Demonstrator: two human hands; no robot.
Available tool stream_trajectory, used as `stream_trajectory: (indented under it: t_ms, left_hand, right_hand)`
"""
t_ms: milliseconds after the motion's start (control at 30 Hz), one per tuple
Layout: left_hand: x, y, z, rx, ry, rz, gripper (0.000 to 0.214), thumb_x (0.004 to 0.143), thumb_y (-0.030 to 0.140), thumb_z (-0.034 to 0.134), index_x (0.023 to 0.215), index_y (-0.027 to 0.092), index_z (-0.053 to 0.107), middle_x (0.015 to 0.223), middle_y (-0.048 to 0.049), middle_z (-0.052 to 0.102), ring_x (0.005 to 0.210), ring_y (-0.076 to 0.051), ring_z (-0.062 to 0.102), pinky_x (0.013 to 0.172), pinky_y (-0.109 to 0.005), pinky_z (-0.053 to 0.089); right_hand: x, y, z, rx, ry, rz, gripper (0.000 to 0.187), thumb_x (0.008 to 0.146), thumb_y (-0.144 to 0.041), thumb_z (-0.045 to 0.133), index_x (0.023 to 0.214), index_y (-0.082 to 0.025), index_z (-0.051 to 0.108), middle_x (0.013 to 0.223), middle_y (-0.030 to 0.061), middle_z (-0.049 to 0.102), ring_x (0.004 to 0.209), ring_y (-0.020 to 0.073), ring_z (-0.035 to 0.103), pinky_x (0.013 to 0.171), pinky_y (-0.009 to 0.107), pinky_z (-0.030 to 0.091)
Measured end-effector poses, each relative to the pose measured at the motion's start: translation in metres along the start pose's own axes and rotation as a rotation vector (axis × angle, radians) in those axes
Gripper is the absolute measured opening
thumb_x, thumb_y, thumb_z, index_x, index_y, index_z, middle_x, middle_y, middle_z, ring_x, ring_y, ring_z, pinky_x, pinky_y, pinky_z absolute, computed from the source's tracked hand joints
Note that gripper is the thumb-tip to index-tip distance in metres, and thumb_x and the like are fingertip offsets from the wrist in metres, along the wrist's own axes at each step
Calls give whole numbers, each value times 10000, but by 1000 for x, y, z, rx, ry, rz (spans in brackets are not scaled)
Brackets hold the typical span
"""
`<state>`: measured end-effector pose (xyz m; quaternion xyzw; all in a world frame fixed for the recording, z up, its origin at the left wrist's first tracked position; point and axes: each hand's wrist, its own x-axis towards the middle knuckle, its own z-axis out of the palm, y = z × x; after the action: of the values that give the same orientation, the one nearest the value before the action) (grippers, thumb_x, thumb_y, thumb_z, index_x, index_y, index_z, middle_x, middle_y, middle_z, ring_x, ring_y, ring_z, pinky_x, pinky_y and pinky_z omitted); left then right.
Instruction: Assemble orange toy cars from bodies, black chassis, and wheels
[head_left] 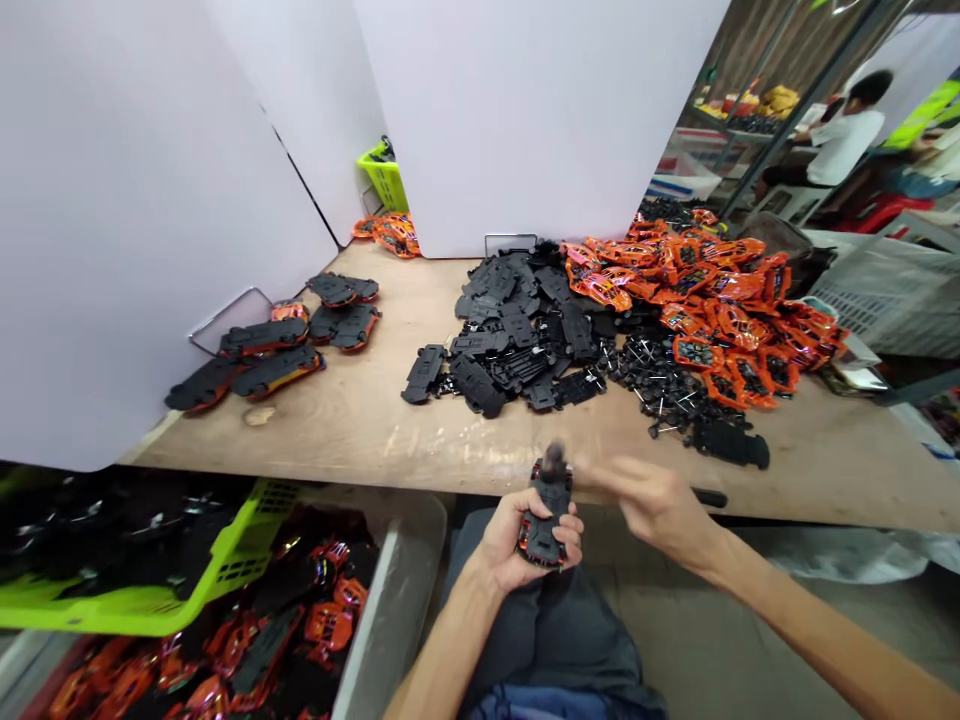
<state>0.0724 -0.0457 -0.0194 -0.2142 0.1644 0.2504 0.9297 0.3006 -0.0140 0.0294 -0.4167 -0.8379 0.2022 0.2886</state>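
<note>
My left hand [517, 540] is shut around a small toy car [541, 530], black underside facing up, with orange bodywork showing at its edges. A dark blurred bit [553, 462] sits at the car's upper end, too smeared to identify. My right hand [652, 505] hovers just beside the car, fingers extended and blurred, holding nothing. On the plywood table [375, 430] ahead lie a heap of black chassis plates [517, 330], a heap of orange car bodies [712, 300], and a spread of small black parts with metal axles [667, 385]. Several assembled cars [270, 350] lie at the left.
A green basket [225, 545] and a grey bin of cars [330, 600] stand below the table's near edge at the left. White panels [510, 120] rise behind the table. A seated co-worker [847, 140] is at the upper right, beyond a white crate [892, 290].
</note>
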Motion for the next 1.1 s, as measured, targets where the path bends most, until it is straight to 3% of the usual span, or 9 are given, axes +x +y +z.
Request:
stream_trajectory:
  t_ms: [67, 167, 300, 433, 567, 767, 867, 1000, 1100]
  left_hand:
    - [0, 0, 0, -10, -4, -3, 413, 598, 102, 587, 1008, 117, 537, 807, -13, 454, 603, -104, 487, 633, -238, 484]
    - [-1, 1, 0, -12, -8, -9, 420, 592, 99, 588, 1008, 117, 536, 806, -12, 455, 602, -103, 486, 637, -238, 484]
    - [-2, 1, 2, -36, 1, -26, 422, 602, 97, 585, 1020, 121, 531, 814, -13, 453, 605, -104, 490, 631, -239, 490]
    - [-3, 1, 4, -44, 22, -25, 433, 604, 97, 586, 1032, 126, 526, 813, -10, 457, 608, -107, 497, 634, -243, 501]
    - [-4, 2, 3, -35, 11, -26, 414, 615, 107, 590, 1024, 113, 526, 809, -12, 462, 607, -105, 509, 636, -241, 510]
    - [-1, 2, 4, 35, -9, 9, 317, 633, 113, 609, 946, 82, 567, 797, -33, 512, 622, -99, 530, 664, -230, 519]
    - [-1, -6, 1, 223, 80, 184, 215, 684, 140, 662, 884, 68, 627, 844, -95, 607, 714, -137, 612, 744, -265, 551]
    - [-9, -25, -8, 673, 267, 477, 358, 772, 253, 825, 1054, 52, 732, 919, -116, 709, 752, -178, 666, 703, -291, 557]
    - [-12, -30, -6, 747, 236, 738, 523, 709, 323, 927, 1162, 139, 741, 1016, -89, 753, 870, -207, 711, 843, -337, 572]
  right_hand:
    - [-6, 5, 4, -2, -65, -20, 539, 956, -92, 458, 1392, -311, 686, 906, 49, 748, 778, 188, 714, 749, 296, 624]
    - [-16, 7, 2, 16, 59, 40, 530, 962, -101, 486, 1413, -310, 669, 1057, 69, 760, 955, 222, 732, 864, 339, 623]
    - [-14, 8, -4, 25, -56, 22, 521, 958, -114, 499, 1390, -339, 684, 1015, 44, 768, 878, 202, 734, 797, 313, 619]
    - [4, 11, 6, 66, 66, 86, 484, 980, -123, 466, 1358, -300, 710, 1004, 58, 772, 916, 219, 725, 848, 344, 603]
    - [9, 16, 16, 34, -34, 48, 533, 955, -97, 440, 1381, -288, 696, 887, 46, 741, 788, 194, 700, 767, 306, 591]
    - [-19, 36, -3, -34, -131, 37, 523, 988, -106, 433, 1425, -289, 655, 1013, 63, 753, 863, 201, 715, 793, 308, 592]
    - [-20, 49, -7, -38, -82, 96, 438, 1036, -173, 458, 1405, -290, 663, 1156, 84, 740, 1006, 226, 714, 899, 354, 587]
    - [-14, 44, 3, -117, 176, 167, 320, 1048, -288, 515, 1280, -305, 736, 1220, 121, 682, 1162, 308, 642, 1035, 517, 517]
    - [-18, 14, 19, 185, 312, 275, 322, 1037, -382, 575, 1344, -312, 642, 1299, 112, 646, 1244, 298, 620, 1094, 503, 501]
